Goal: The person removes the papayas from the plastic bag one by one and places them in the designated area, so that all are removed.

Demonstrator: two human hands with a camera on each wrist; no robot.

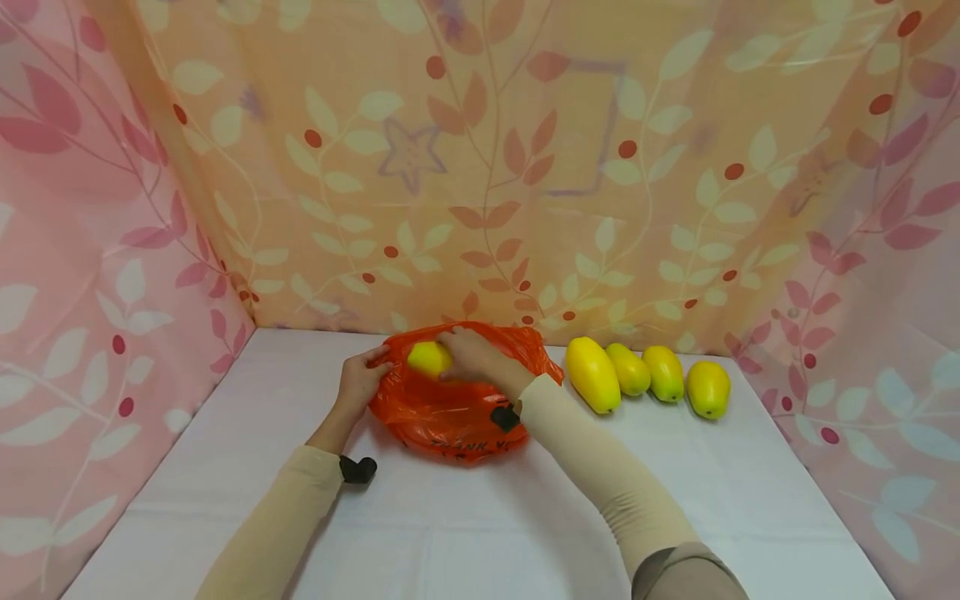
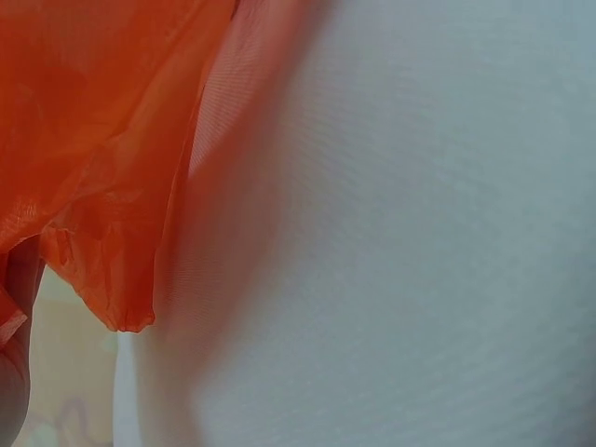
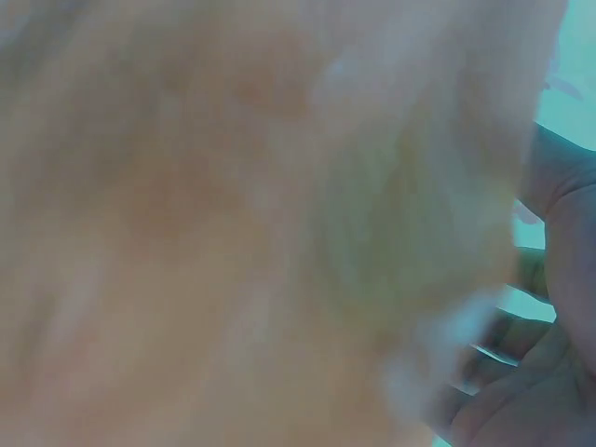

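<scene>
An orange-red plastic bag [image 1: 450,425] with dark printed letters lies mouth open on the white table. My left hand [image 1: 362,385] grips the left edge of its mouth, and the left wrist view shows thin orange plastic [image 2: 112,186] against part of that hand [image 2: 14,363]. Over the opening, my right hand [image 1: 474,357] holds a yellow mango [image 1: 429,360] by its right end, slightly blurred. In the right wrist view, bent fingers [image 3: 503,358] show at the right edge; a blurred, pale orange surface fills most of that view.
Right of the bag stands a row of yellow fruit: a larger, longer one [image 1: 592,375], then smaller mangoes [image 1: 628,369], [image 1: 663,373] and another mango [image 1: 708,389] at the end. Patterned cloth walls [image 1: 480,167] enclose the white table [image 1: 450,533] at the back and sides.
</scene>
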